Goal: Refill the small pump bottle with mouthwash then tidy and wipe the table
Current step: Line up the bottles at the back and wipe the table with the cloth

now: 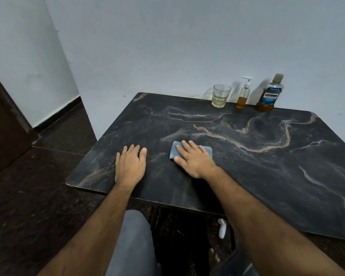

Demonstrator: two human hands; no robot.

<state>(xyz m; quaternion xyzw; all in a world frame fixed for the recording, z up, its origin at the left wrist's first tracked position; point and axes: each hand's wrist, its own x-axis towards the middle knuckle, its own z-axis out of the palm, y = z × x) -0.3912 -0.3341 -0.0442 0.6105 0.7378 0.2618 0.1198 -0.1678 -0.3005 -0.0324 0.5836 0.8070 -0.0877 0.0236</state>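
The right hand (195, 160) lies flat, fingers spread, on the cloth (207, 150), likely soft and light, near the table's (267, 176) front edge.

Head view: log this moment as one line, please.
stage: wiping | right hand: flat on folded blue cloth | left hand: flat on dark marble-pattern table | far edge: glass tumbler, small pump bottle, mouthwash bottle

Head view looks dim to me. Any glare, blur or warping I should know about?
Head view: dim, bluish light, no glare on the table; wide-angle bends its edges; right hand on the cloth slightly blurred; bottles and glass cast soft shadows on the wall.
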